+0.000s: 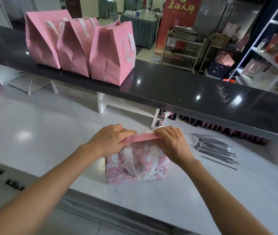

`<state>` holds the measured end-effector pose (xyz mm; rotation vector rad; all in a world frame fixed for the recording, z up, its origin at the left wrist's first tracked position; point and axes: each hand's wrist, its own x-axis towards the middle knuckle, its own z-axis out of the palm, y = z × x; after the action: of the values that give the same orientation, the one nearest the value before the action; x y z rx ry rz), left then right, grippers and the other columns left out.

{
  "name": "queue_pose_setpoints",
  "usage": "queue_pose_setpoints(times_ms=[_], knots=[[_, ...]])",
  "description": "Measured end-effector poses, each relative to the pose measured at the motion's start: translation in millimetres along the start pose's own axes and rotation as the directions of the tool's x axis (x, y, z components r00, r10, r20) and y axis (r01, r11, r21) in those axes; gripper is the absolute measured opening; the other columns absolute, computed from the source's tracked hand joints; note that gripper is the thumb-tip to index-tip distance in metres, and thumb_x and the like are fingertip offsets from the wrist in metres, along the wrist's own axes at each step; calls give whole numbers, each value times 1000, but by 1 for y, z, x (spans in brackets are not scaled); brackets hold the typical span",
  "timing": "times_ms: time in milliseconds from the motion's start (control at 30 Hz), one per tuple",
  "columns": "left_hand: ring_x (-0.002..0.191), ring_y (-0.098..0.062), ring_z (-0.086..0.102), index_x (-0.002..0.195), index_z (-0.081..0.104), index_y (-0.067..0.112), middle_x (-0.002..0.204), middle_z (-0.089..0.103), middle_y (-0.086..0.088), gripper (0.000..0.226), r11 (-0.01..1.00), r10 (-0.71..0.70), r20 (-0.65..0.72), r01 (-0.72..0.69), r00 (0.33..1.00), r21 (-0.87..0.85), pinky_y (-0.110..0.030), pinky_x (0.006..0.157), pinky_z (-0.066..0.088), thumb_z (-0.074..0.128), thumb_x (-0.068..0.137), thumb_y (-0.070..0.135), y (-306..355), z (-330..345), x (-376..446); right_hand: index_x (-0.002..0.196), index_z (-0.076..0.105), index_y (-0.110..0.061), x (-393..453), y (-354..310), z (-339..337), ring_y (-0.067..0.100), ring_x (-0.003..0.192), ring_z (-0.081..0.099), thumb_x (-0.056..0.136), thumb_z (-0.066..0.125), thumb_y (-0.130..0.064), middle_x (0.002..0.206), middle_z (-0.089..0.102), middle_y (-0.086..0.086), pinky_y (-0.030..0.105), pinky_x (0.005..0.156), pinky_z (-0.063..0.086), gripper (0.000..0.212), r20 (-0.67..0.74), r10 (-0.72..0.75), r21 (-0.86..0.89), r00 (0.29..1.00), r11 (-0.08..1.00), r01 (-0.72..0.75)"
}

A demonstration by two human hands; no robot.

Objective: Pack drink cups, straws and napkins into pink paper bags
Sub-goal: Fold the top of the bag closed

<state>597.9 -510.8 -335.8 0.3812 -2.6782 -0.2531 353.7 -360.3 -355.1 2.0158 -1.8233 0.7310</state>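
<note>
Bag [135, 168] top pinched shut by left hand [110, 139]; right hand [172, 143].

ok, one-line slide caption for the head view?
Both hands fold shut the top of a pink bag on the white counter; straws beside it, three bags on the ledge.

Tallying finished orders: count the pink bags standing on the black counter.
3: left bag, middle bag, right bag, side by side on the black counter.

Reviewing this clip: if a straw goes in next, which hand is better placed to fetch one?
Right, probably. The right hand pinches the bag top on the side nearest the straws; the left hand would have to cross over the bag.
</note>
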Motion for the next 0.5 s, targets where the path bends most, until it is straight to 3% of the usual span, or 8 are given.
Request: queue_pose_setpoints(times_ms=[100, 200, 367, 500], knots=[[85, -13, 55, 128, 65, 25, 80, 65, 10, 45, 999, -9, -19, 8, 1000, -39, -27, 66, 43, 79, 85, 29, 0, 0, -4, 121, 64, -14, -7, 9, -5, 25, 107, 59, 97, 65, -22, 120, 66, -3, 39, 86, 45, 25, 10, 23, 25, 1000, 999, -23], [81, -13, 54, 126, 66, 24, 81, 67, 9, 43, 999, -26, -20, 25, 999, -45, -26, 63, 42, 79, 85, 23, -2, 2, -7, 124, 63, -13, -12, 16, -8, 26, 109, 58, 93, 66, -10, 122, 65, -2, 39, 84, 48, 31, 32, 13, 38, 999, 999, -15], [84, -15, 54, 123, 67, 21, 80, 63, 14, 41, 1000, -1, -39, 1, 999, 4, -25, 68, 38, 76, 84, 11, 2, 4, -4, 110, 66, -12, -7, 14, -9, 25, 90, 57, 88, 70, -1, 99, 67, -1, 40, 70, 50, 25, 15, 24, 8, 1000, 1000, -24], [88, -15, 57, 125, 65, 21, 89, 69, 9, 35, 999, 44, -44, -43, 998, 27, -30, 70, 45, 68, 91, 15, 11, 2, 5, 97, 59, -12, -3, 11, -5, 23, 80, 53, 90, 71, -2, 88, 63, -1, 39, 63, 49, 17, -36, 17, -3, 999, 1000, -17]])
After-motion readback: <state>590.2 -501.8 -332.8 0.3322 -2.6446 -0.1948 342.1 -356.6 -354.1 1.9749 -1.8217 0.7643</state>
